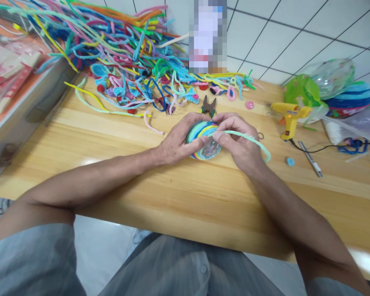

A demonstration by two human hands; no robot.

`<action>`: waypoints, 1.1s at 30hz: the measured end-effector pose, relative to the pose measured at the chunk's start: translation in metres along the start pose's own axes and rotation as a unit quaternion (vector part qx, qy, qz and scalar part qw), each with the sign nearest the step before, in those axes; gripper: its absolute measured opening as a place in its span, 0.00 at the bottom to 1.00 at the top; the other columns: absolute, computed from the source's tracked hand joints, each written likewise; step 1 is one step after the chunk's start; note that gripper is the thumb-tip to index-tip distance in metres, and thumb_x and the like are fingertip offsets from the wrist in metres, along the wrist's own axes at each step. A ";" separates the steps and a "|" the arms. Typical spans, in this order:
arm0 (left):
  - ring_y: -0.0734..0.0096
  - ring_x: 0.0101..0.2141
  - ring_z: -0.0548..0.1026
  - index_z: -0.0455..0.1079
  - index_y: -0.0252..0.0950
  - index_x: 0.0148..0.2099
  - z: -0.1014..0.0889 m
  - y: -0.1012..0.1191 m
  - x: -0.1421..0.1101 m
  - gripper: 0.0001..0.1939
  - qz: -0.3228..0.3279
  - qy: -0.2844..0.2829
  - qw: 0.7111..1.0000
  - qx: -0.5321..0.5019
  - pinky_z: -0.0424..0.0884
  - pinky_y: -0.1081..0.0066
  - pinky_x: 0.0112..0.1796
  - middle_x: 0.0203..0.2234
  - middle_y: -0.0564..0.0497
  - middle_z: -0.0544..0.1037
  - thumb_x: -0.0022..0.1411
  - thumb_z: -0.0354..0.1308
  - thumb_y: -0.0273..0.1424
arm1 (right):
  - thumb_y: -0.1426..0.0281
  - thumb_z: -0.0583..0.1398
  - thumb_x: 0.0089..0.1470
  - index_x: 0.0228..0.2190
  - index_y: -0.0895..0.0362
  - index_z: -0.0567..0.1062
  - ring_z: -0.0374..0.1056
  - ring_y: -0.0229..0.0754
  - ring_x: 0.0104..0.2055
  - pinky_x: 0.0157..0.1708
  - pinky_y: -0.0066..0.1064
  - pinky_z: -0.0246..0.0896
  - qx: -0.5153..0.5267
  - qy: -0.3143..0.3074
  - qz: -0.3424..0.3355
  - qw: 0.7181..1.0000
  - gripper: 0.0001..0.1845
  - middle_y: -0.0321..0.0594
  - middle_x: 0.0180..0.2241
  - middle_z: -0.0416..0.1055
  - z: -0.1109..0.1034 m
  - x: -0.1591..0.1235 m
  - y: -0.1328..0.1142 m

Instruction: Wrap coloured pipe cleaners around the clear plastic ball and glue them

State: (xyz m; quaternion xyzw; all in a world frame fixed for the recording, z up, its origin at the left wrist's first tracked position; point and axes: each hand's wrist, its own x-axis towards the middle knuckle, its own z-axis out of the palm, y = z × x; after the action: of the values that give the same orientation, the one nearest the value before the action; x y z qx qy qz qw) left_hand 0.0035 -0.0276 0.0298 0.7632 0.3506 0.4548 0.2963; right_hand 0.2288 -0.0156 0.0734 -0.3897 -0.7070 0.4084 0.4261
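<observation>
A round clear form wrapped in rings of blue, yellow and pink pipe cleaner sits between my hands over the wooden table. My left hand is curled round its left side, thumb lying across the front. With thumb and fingers, my right hand pinches a light green pipe cleaner against the right side of the wrapped form. The strand's free end trails off to the right and bends down. Part of the form's front is bare and see-through. Pliers with dark jaws lie just beyond my hands.
Many loose pipe cleaners are heaped at the back left. On the right are a yellow glue gun with its cord, a slim pen-like knife and a small blue coil. An open box stands at the left edge.
</observation>
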 end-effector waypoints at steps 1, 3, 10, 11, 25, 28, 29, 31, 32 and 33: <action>0.54 0.60 0.79 0.69 0.38 0.67 0.000 -0.001 0.000 0.30 -0.001 0.002 1.000 0.000 0.76 0.56 0.63 0.60 0.40 0.80 0.78 0.56 0.56 | 0.58 0.73 0.58 0.32 0.49 0.80 0.76 0.54 0.58 0.62 0.53 0.72 0.005 0.000 0.004 1.000 0.11 0.41 0.52 0.80 0.000 0.000 0.001; 0.54 0.59 0.79 0.69 0.38 0.67 0.001 -0.001 -0.001 0.31 -0.002 0.004 1.000 0.000 0.76 0.55 0.63 0.60 0.40 0.80 0.78 0.56 0.56 | 0.58 0.73 0.58 0.31 0.49 0.79 0.76 0.54 0.58 0.63 0.53 0.72 0.005 0.003 0.005 1.000 0.12 0.41 0.51 0.80 0.001 0.001 0.002; 0.51 0.63 0.77 0.66 0.40 0.69 0.004 -0.002 -0.003 0.29 0.024 0.017 1.000 -0.006 0.74 0.53 0.65 0.63 0.39 0.77 0.78 0.57 0.52 | 0.62 0.72 0.58 0.30 0.49 0.79 0.76 0.54 0.57 0.63 0.54 0.71 -0.024 0.034 -0.029 0.999 0.09 0.41 0.51 0.81 0.005 -0.002 0.000; 0.50 0.64 0.76 0.65 0.40 0.70 0.004 -0.003 -0.003 0.30 0.033 0.020 0.999 -0.002 0.73 0.52 0.66 0.64 0.38 0.76 0.78 0.58 0.52 | 0.62 0.72 0.58 0.30 0.49 0.79 0.76 0.53 0.57 0.63 0.54 0.71 -0.025 0.039 -0.036 0.998 0.09 0.41 0.51 0.81 0.005 -0.002 0.001; 0.52 0.64 0.76 0.67 0.40 0.68 0.004 -0.006 0.002 0.29 0.026 0.010 1.000 -0.007 0.73 0.51 0.67 0.63 0.38 0.76 0.78 0.56 0.54 | 0.65 0.72 0.56 0.31 0.49 0.79 0.76 0.52 0.56 0.62 0.52 0.71 -0.039 0.047 -0.053 0.997 0.07 0.40 0.50 0.81 0.008 -0.002 0.004; 0.52 0.63 0.77 0.67 0.39 0.67 0.003 -0.005 0.002 0.29 0.001 0.011 1.000 -0.015 0.74 0.52 0.66 0.62 0.39 0.77 0.77 0.57 0.54 | 0.63 0.72 0.57 0.31 0.49 0.80 0.76 0.52 0.57 0.63 0.52 0.71 -0.012 0.042 -0.022 0.999 0.08 0.39 0.50 0.81 0.007 -0.001 0.006; 0.52 0.62 0.77 0.67 0.39 0.67 0.003 -0.005 0.002 0.29 -0.005 0.014 1.000 -0.019 0.74 0.52 0.66 0.62 0.39 0.77 0.77 0.57 0.54 | 0.62 0.72 0.57 0.32 0.49 0.80 0.76 0.52 0.57 0.62 0.52 0.71 0.004 0.042 -0.009 0.999 0.08 0.39 0.51 0.81 0.007 -0.001 0.008; 0.53 0.61 0.78 0.67 0.39 0.67 0.003 -0.006 0.001 0.30 -0.012 0.019 0.999 -0.030 0.75 0.53 0.65 0.62 0.39 0.77 0.77 0.58 0.54 | 0.60 0.72 0.56 0.33 0.49 0.80 0.76 0.52 0.58 0.61 0.50 0.72 0.031 0.043 0.013 0.998 0.09 0.39 0.51 0.80 0.007 0.000 0.013; 0.54 0.61 0.78 0.67 0.39 0.67 0.003 -0.007 0.001 0.30 -0.014 0.021 0.999 -0.036 0.75 0.54 0.64 0.62 0.39 0.77 0.77 0.58 0.54 | 0.60 0.72 0.56 0.33 0.48 0.80 0.76 0.52 0.58 0.60 0.50 0.72 0.040 0.046 0.020 0.998 0.08 0.38 0.51 0.80 0.007 0.001 0.015; 0.54 0.61 0.78 0.67 0.39 0.67 0.003 -0.008 0.001 0.29 -0.013 0.023 0.999 -0.040 0.75 0.54 0.64 0.62 0.39 0.77 0.77 0.58 0.54 | 0.60 0.72 0.56 0.32 0.48 0.80 0.75 0.52 0.59 0.60 0.49 0.72 0.046 0.050 0.024 0.997 0.08 0.38 0.51 0.80 0.008 0.001 0.017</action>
State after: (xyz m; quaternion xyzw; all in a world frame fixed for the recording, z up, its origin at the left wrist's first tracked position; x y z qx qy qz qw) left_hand 0.0049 -0.0224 0.0231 0.7356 0.3485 0.4820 0.3243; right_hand 0.2247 -0.0103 0.0555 -0.4065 -0.6558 0.4302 0.4686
